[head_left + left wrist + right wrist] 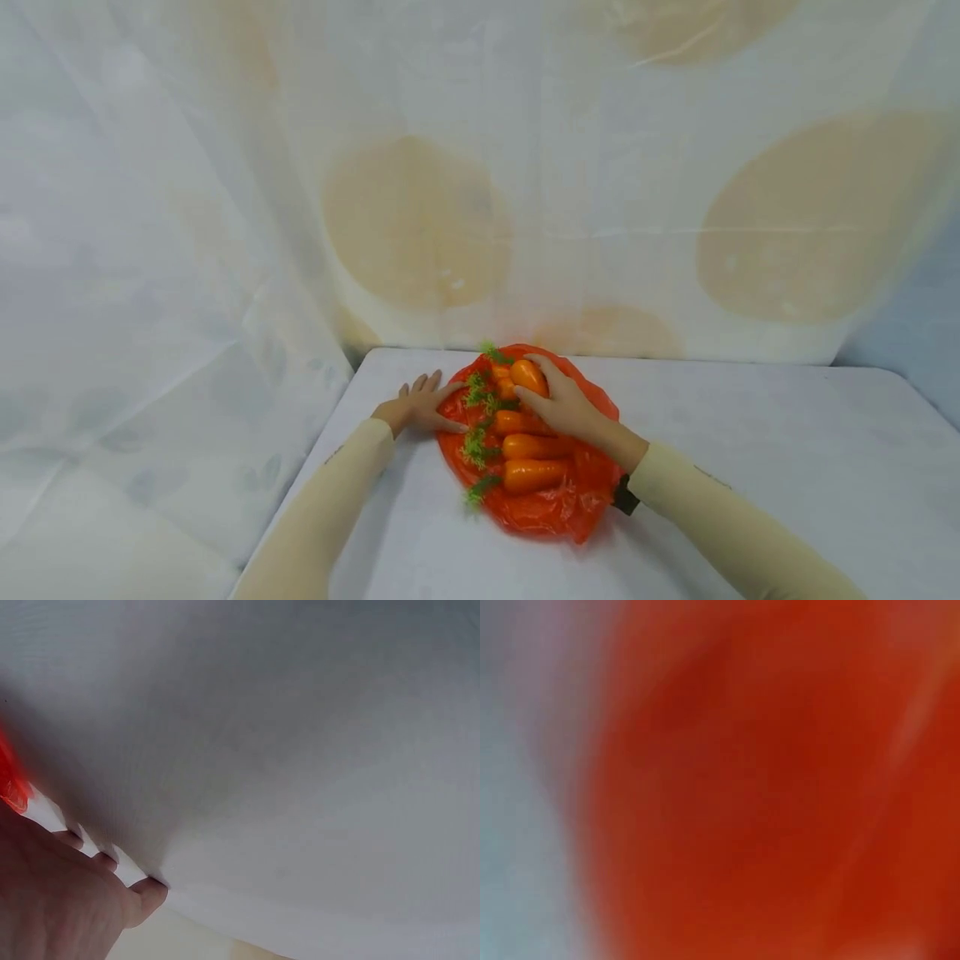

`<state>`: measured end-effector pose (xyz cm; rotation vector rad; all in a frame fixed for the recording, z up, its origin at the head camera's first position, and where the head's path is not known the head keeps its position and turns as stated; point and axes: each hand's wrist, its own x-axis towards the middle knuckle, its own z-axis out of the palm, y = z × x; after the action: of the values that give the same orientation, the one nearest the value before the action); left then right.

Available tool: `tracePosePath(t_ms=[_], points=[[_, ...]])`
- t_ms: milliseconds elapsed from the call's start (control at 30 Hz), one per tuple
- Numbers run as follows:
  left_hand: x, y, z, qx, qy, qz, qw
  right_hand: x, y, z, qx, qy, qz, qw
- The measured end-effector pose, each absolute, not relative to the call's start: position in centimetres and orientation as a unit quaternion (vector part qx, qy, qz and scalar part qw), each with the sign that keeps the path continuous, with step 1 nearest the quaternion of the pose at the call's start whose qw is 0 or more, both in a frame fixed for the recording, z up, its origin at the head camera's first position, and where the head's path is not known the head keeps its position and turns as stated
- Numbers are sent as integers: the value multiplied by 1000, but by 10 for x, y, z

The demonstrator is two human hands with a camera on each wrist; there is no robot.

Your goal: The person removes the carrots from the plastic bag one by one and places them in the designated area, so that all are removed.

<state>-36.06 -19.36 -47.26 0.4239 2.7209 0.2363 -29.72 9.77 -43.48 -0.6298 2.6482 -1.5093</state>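
Several shiny orange carrots (534,475) with frilly green tops lie side by side on a round spread of red plastic bag (540,517). At the far part of the bag my right hand (562,404) grips one carrot (529,377) between thumb and fingers. My left hand (427,407) lies at the bag's left edge with its fingers spread, thumb and forefinger at the red plastic. In the left wrist view the left hand (67,900) has its fingertips on the white surface. Blurred red plastic (742,787) fills most of the right wrist view, hiding the right fingers.
The bag lies on a white table (750,467). A small black object (624,497) sticks out beside the bag, under the right forearm. Behind the table hangs a pale curtain (600,208) with large tan spots, and pale cloth (135,333) drapes at the left.
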Motion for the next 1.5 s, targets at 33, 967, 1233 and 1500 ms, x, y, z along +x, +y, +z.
tracePosePath(t_ms=[33, 967, 1233, 1500], points=[[-360, -194, -472, 151, 966, 85, 189, -298, 96, -433, -194, 841, -504, 23], [-361, -201, -475, 149, 968, 82, 184, -325, 122, -361, -154, 804, -574, 16], [-361, -201, -473, 146, 968, 85, 186, -343, 154, -379, -125, 824, -553, -9], [-360, -201, -476, 151, 968, 81, 186, -346, 177, -395, -100, 836, -539, -31]])
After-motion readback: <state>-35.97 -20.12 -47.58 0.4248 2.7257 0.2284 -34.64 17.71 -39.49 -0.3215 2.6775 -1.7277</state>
